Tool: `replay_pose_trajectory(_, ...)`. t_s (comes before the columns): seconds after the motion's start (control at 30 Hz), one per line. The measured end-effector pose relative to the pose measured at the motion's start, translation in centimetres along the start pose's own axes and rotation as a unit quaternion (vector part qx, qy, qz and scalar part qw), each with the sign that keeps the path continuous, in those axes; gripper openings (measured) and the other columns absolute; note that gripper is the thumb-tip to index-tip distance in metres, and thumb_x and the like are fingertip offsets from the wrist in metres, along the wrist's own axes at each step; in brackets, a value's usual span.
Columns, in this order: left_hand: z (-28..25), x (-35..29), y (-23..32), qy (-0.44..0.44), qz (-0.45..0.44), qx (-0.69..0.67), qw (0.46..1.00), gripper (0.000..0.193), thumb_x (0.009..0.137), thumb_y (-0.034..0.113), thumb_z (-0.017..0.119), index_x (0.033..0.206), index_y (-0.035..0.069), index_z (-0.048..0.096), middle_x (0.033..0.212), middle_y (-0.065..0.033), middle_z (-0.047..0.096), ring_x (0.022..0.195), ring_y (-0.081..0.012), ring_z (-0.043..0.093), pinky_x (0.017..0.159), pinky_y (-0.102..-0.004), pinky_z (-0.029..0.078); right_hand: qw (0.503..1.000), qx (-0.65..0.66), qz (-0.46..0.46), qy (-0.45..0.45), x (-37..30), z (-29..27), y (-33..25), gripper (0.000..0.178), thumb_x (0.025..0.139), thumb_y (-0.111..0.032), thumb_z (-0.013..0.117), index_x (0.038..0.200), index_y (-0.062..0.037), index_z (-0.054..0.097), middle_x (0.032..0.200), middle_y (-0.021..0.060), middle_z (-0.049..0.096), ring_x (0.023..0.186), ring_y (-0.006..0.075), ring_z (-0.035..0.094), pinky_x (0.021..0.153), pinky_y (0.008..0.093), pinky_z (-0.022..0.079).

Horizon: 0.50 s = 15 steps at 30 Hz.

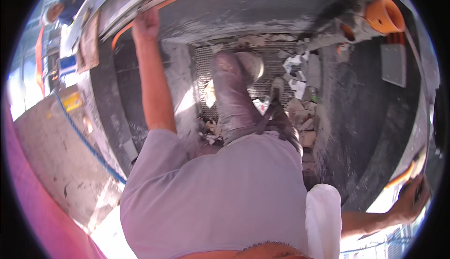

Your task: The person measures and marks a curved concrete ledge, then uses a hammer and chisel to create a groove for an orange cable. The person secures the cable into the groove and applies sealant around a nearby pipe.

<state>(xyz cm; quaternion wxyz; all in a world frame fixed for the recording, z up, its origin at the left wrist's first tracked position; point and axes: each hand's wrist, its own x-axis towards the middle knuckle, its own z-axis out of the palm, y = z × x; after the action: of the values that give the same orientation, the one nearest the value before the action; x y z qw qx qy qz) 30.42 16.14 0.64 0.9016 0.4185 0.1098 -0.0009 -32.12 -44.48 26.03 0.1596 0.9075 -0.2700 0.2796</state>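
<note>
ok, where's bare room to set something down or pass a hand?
Set down: pale concrete slab, mostly bare between the twisted blue rope and pink band at far left. Pass a hand: the gap between the bare left forearm and dusty trouser leg. Crowded: ribbed grey floor right of the legs, with white scraps and tan rubble.

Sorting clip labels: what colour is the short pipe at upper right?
Orange; the short pipe shows best in the head view.

No lettering, numbers or signs can be read on anything in view.
</note>
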Motion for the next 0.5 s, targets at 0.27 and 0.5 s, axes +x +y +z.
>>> replay_pose_trajectory(0.27,-0.4,1.1,0.5,0.020,-0.002,-0.001,1.000,0.044,0.118,0.021,0.044,0.146,-0.012,0.051,0.158,-0.0229,0.055,0.149,-0.0343,0.052,0.129,-0.0508,0.043,0.986,-0.044,0.160,0.003,3.6,-0.2,-6.5,0.009,0.086,-0.008,0.080,0.093,-0.0111,0.076,0.095,-0.0021,0.074,0.083,0.0179,0.075,0.076,0.0335,0.058)
replay_pose_trajectory(0.5,-0.4,0.9,0.7,0.030,0.002,-0.006,1.000,0.042,0.118,0.021,0.045,0.142,-0.012,0.051,0.155,-0.0230,0.057,0.148,-0.0338,0.054,0.126,-0.0493,0.048,0.976,-0.037,0.214,0.022,3.7,0.9,-8.2,0.010,0.085,-0.013,0.081,0.093,-0.0118,0.075,0.100,-0.0001,0.074,0.085,0.0286,0.075,0.079,0.0414,0.060)
